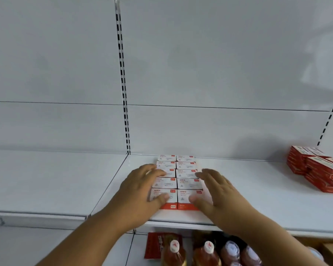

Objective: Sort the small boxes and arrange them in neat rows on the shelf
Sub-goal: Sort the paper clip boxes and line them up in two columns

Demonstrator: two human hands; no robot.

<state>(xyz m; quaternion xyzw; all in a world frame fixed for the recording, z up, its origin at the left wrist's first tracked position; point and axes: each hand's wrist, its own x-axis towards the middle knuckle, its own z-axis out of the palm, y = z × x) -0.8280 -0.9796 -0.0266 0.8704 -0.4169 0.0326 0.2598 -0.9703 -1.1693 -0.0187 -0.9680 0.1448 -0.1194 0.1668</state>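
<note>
Bracketing a block of small white-and-red boxes [178, 178] on the white shelf [258, 189]: left hand [142, 186] flat against the block's left side, right hand [211, 189] flat against its right side, fingers extended, thumbs on the front boxes. Arranged two columns wide, five rows deep. Stacked red boxes [319, 167] well apart at right. Bottles [208, 252] on the level below.

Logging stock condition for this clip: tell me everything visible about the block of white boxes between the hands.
The white boxes are small cartons, seemingly cardboard, with white tops, red logo patches and red front faces; the print is too blurred to read. They lie flat in two columns of five, edges close together, on the white shelf near its back panel. The left hand and right hand press flat against the block's two sides, thumbs resting on the front boxes.
</note>
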